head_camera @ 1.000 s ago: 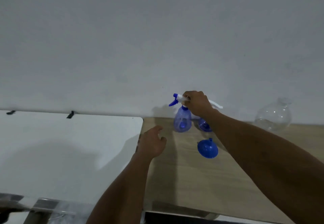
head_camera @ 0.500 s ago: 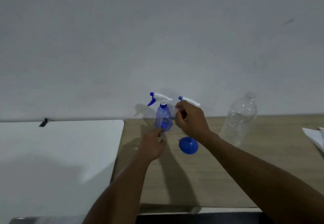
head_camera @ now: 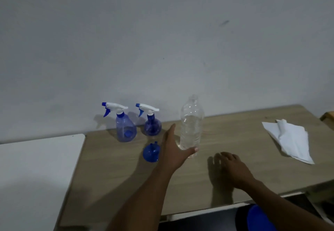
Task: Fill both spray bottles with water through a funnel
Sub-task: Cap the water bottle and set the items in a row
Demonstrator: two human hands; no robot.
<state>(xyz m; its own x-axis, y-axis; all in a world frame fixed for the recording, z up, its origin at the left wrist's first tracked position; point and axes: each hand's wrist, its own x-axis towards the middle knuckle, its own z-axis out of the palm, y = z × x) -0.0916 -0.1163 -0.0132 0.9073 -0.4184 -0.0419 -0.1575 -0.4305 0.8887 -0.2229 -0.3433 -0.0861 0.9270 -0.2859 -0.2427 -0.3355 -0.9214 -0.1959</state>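
Note:
Two blue spray bottles with white trigger heads stand by the wall: the left spray bottle (head_camera: 125, 128) and the right spray bottle (head_camera: 151, 124). A blue funnel (head_camera: 151, 152) rests mouth-down in front of them. A clear water bottle (head_camera: 191, 127), uncapped and partly filled, stands to their right. My left hand (head_camera: 174, 149) is open beside the water bottle's base, thumb reaching across its front, fingers apart. My right hand (head_camera: 230, 165) lies flat on the wooden table (head_camera: 235, 133) to the right, holding nothing.
A crumpled white paper towel (head_camera: 289, 138) lies at the table's right. A white tabletop (head_camera: 36, 167) adjoins on the left. The wall runs close behind the bottles. Something blue (head_camera: 258, 218) shows below the table's front edge.
My right hand let go of the right spray bottle's head and came down flat on the table. My left hand moved from the left spray bottle to the water bottle. The view shifted rightwards.

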